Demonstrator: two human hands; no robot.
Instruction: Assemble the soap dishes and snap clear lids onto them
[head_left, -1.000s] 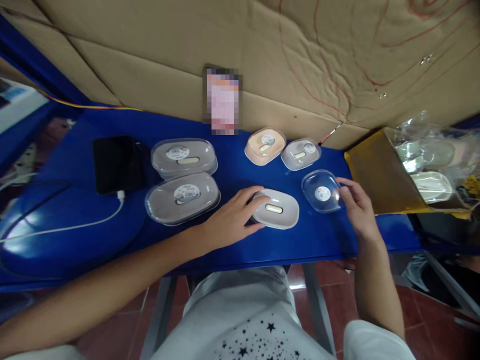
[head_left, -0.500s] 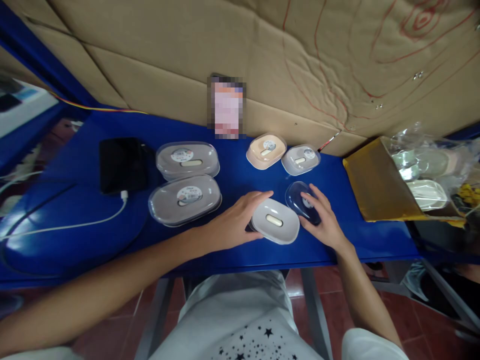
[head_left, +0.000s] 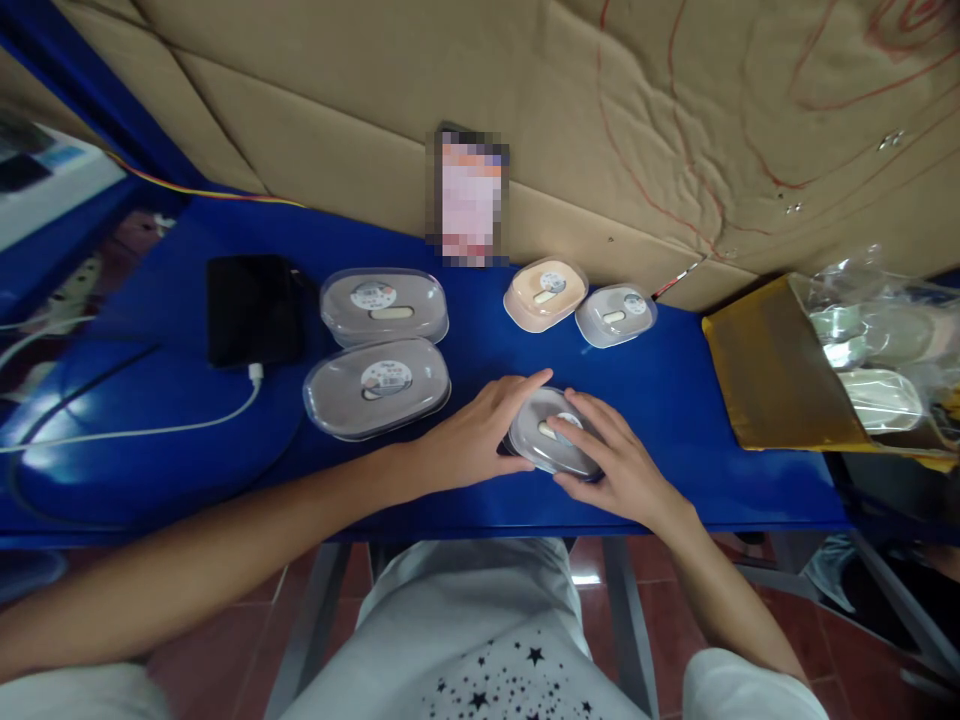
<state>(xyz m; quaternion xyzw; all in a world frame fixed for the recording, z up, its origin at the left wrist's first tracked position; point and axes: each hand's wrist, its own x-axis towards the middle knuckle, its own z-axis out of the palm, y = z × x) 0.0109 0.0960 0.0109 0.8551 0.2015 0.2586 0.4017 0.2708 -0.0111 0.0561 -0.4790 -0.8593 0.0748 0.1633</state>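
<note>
A small grey oval soap dish (head_left: 531, 412) with a pale slot piece in its middle rests near the table's front. A clear plastic lid (head_left: 568, 432) bearing a round label now covers it. My left hand (head_left: 491, 430) grips the dish's left end between thumb and fingers. On the right, my right hand (head_left: 619, 455) holds the lid from above, fingers spread over its top and side. Behind stand a peach lidded dish (head_left: 546, 294) and a small grey lidded dish (head_left: 616, 316). Two larger grey lidded dishes (head_left: 384, 307) lie to the left, one in front of the other.
A cardboard box (head_left: 780, 370) with plastic-wrapped dishes stands at the right. A phone (head_left: 470, 198), its screen blurred, leans on the cardboard wall (head_left: 337, 80). At left a black device (head_left: 251, 310) has a white cable (head_left: 187, 432). The blue table (head_left: 675, 490) ends near my body.
My right hand has brought the clear lid left from beside the grey dish onto it. My left hand stays at the dish's left end. The view has shifted slightly.
</note>
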